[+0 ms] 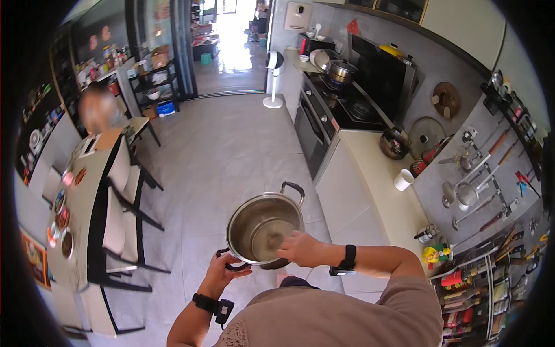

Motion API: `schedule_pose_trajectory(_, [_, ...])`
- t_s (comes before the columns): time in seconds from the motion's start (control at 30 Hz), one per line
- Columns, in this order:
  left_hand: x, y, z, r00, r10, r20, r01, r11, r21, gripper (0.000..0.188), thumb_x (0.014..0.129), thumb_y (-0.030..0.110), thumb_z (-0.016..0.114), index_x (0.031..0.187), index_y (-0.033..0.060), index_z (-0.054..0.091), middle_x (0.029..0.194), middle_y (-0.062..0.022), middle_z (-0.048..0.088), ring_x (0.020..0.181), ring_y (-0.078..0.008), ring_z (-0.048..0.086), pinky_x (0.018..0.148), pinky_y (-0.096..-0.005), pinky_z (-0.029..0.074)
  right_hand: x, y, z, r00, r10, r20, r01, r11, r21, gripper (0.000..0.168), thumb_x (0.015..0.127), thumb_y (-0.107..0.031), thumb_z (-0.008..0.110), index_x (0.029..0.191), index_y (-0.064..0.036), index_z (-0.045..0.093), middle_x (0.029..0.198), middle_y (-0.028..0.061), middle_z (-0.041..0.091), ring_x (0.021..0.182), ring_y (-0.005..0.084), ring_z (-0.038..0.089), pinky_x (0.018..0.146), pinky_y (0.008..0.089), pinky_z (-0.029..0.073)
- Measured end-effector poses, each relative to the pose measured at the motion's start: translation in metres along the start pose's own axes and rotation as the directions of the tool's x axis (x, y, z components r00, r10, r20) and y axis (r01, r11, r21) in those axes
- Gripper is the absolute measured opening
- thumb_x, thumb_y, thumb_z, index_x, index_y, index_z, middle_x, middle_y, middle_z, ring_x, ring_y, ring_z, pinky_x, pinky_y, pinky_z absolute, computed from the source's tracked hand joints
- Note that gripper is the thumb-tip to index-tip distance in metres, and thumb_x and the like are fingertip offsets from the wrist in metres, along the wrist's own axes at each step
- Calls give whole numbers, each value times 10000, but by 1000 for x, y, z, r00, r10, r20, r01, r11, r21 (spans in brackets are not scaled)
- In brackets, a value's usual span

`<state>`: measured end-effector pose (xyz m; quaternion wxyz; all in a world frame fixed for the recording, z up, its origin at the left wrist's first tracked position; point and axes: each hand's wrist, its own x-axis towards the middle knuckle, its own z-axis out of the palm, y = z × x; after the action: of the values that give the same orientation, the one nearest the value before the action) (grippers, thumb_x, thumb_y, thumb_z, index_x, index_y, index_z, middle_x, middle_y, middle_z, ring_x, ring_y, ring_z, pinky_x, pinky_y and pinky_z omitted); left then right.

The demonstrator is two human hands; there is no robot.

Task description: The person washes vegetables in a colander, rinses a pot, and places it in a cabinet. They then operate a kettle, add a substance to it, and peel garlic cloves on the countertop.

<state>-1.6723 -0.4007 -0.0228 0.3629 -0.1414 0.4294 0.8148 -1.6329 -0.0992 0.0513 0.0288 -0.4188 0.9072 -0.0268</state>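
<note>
A stainless steel pot [265, 225] with two dark-covered loop handles is held in front of me above the floor, tilted so its inside shows. My left hand [224, 268] grips the black handle at the pot's lower left. Over the pot's right rim reaches my right hand [303, 249], its fingers bent at or just inside the wall; whether they pinch anything cannot be seen. The pot's bottom looks shiny, and I cannot tell if liquid lies in it. The far handle [294, 189] sticks up untouched. Both my wrists wear black straps with small devices.
On the right runs a counter [373, 182] with a white cup [403, 179], a dark pot [393, 144] and a gas stove [360, 108] bearing a lidded steamer pot [342, 71]. Chairs [119, 208] line a long table [80, 182] at left, where a person [99, 108] sits. A white fan [273, 80] stands ahead.
</note>
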Motion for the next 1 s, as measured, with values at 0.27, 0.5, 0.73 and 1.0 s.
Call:
schedule_pose_trajectory(0.27, [242,140,26,997,55,-54,-63,984,-166,464,799,-83,381,1260,-81,434,1290,-288,501,1182,-460,541,982,-693,477,125,271,15,992,-54,-112,50,998,-33,205,786,-124,634,988,-149,610,874,22,627,897,206,633,765,372,448])
schedule_pose_trajectory(0.5, [366,294,18,960,145,-238,-180,974,-135,504,674,-113,379,1166,-74,480,1185,-235,573,1119,-425,586,938,-687,520,280,453,9,956,-162,-246,170,985,9,181,745,-115,640,919,-149,601,856,6,605,898,198,611,798,350,453])
schedule_pose_trajectory(0.73, [550,458,14,898,275,-344,-308,950,-45,646,624,-104,388,1265,-61,462,1201,-231,583,1050,-420,635,825,-658,581,434,661,23,899,-192,-392,186,981,-54,201,747,-156,652,939,-154,589,801,-7,580,868,189,609,796,344,449])
schedule_pose_trajectory(1.0, [796,616,69,917,198,-347,-212,977,-2,666,662,-92,430,1326,-43,438,1205,-186,568,941,-317,619,776,-613,600,511,898,1,970,96,-222,-95,995,14,119,799,-144,603,918,-154,598,794,12,590,877,202,624,862,372,459])
